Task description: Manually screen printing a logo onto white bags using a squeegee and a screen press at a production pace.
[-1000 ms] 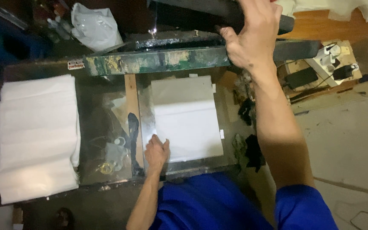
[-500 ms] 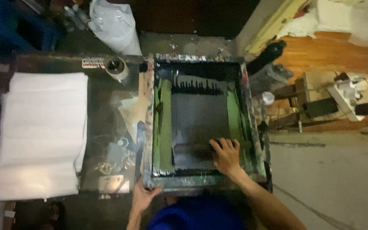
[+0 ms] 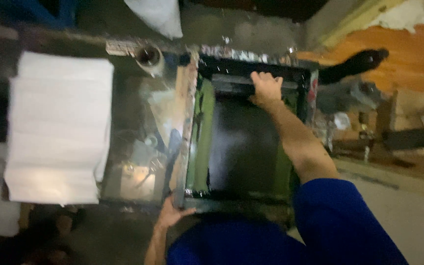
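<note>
Gripping the squeegee (image 3: 241,84) at the far end of the screen-printing frame (image 3: 192,122), your right hand (image 3: 266,88) has its fingers curled over the dark bar, with your bare forearm stretched across the inked mesh and a blue sleeve near your shoulder. Your left hand (image 3: 172,216) clasps the near left corner of the frame, thumb on top and fingers wrapped under the edge. The frame lies flat on the dark, stained worktable (image 3: 138,147), directly in front of you, its mesh black with ink and green along both side borders. To the left of the frame, well apart from it, sits a tall stack of white sheets (image 3: 57,127). A roll of tape (image 3: 149,56) stands near the frame's far left corner, and a white plastic bag (image 3: 158,17) lies beyond it. The picture is blurred, so small items on the table between the stack and the frame cannot be told.
</note>
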